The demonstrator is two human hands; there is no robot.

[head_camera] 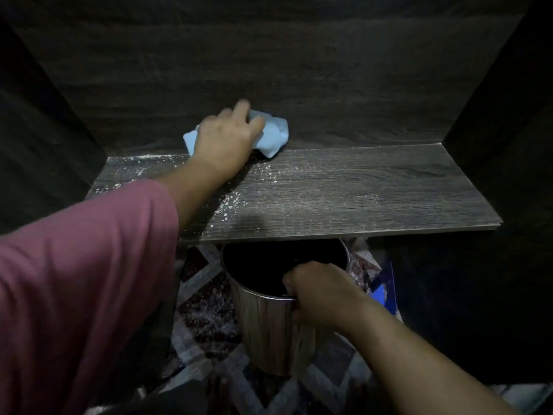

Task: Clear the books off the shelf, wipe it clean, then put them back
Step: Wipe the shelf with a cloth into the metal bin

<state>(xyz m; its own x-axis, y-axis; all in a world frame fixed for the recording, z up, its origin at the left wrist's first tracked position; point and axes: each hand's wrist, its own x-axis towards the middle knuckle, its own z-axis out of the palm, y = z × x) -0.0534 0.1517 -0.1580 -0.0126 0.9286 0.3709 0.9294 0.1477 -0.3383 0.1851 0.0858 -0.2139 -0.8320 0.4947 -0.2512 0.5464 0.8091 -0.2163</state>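
1. The shelf (359,190) was seen as a dark board with a grey wood grain, set between two dark side walls and closed at the rear by a back panel (269,70) of the same grain.
2. White specks (230,205) were scattered over the left part of the shelf, thickest along the rear left corner and in a trail toward the front edge. The right part was marked only by faint pale streaks.
3. A crumpled light-blue cloth (273,136) was held at the rear of the shelf, where the board met the back panel.
4. The cloth was gripped by the left hand (224,139), with fingers curled over its bunched top; a pink sleeve (83,280) was worn on that arm.
5. A shiny metal bin (269,330) was held just below the front edge of the shelf, its dark mouth partly hidden under the board.
6. The bin's near rim was clasped by the right hand (323,295), with its fingers hooked inside.
7. A patterned floor covering (206,319) was visible beneath the bin.
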